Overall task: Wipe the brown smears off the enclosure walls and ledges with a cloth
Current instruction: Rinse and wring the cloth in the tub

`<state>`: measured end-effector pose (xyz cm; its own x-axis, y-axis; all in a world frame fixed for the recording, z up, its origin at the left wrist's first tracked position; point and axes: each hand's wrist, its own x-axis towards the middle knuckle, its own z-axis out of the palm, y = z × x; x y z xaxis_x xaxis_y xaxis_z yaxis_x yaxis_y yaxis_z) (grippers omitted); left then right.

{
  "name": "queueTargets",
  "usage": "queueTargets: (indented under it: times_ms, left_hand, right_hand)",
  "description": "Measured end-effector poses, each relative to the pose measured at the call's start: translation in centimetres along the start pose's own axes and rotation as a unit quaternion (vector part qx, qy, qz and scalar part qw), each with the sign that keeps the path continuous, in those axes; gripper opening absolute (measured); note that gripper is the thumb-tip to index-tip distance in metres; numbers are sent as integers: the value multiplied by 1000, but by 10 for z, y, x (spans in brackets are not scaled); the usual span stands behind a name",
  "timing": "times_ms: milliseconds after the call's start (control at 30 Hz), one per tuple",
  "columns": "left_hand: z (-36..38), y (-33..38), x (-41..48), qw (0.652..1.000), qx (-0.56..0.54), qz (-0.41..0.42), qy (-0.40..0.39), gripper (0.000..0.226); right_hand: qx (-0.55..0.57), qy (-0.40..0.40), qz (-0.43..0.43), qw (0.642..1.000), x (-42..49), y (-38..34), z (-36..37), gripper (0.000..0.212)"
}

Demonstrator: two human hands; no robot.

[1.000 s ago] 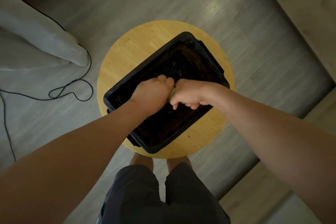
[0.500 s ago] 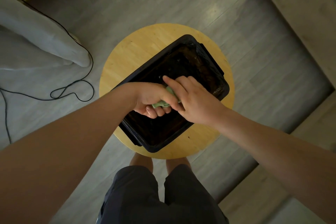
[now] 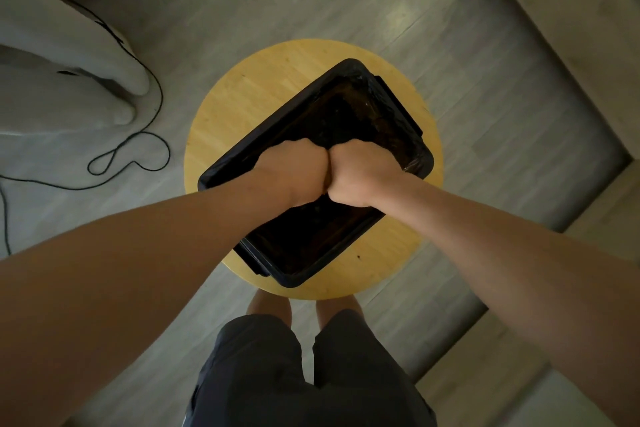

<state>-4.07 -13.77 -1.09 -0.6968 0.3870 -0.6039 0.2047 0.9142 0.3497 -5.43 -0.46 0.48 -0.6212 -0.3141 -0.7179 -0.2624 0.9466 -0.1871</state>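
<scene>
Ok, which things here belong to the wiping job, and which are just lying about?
Job: left hand, right hand, both fisted over the black bin; cloth not visible.
Lying about: round wooden stool, black cable, white fabric.

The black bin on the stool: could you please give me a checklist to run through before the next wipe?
1. Bin seated: ok; the black bin sits wholly on the round stool, its corners near the edge.
2. Cloth gripped: ok, probably; the left hand and right hand are clenched side by side and hide the cloth, which showed between them half a second ago.
3. Smears gone: not ok; brown smears show on the far right inner wall.
4. Bin floor clean: cannot tell; it is too dark.
5. Bin steadied: not ok; neither hand holds the rim.
</scene>
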Motion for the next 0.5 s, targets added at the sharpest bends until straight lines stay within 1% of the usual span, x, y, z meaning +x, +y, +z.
queueTargets:
  times_ms: [33,100,167,200,233,267,300,333,367,400,433,467,500]
  left_hand:
    - [1,0,0,1000,19,0,17,10]
    - [8,-1,1,998,51,9,45,8]
    - [14,-6,3,996,53,18,68,9]
    - [17,-8,5,997,37,13,71,7]
    - [19,-10,6,998,-8,-1,62,5]
    - [20,-10,7,997,-72,-24,33,8]
    - [20,-9,8,988,-143,-50,-17,12]
    - [18,-8,9,971,-216,-73,-68,15]
    - [14,-7,8,942,-299,-99,-120,17]
    - [8,-6,6,898,-384,-126,-171,19]
    - [3,-7,3,847,-458,-153,-224,22]
    - [-3,-9,0,798,-508,-164,-280,24]
    - [-7,-11,-4,757,-541,-155,-333,24]
  right_hand:
    - [45,-18,8,999,3,2,2,15]
    - [119,-53,12,991,7,5,6,21]
    - [126,-51,-8,991,12,9,11,21]
    - [111,-28,-25,993,14,11,15,18]
    - [92,3,-41,995,14,14,19,11]
    - [74,39,-60,995,13,17,23,5]
    - [58,80,-83,992,11,21,27,13]
    - [41,121,-114,985,6,25,32,26]
    - [23,161,-143,976,0,28,35,39]
    - [9,200,-168,965,-7,32,39,51]
    - [0,232,-185,955,-14,34,41,60]
    - [-3,260,-204,944,-21,37,42,64]
    - [-7,280,-224,933,-28,38,43,63]
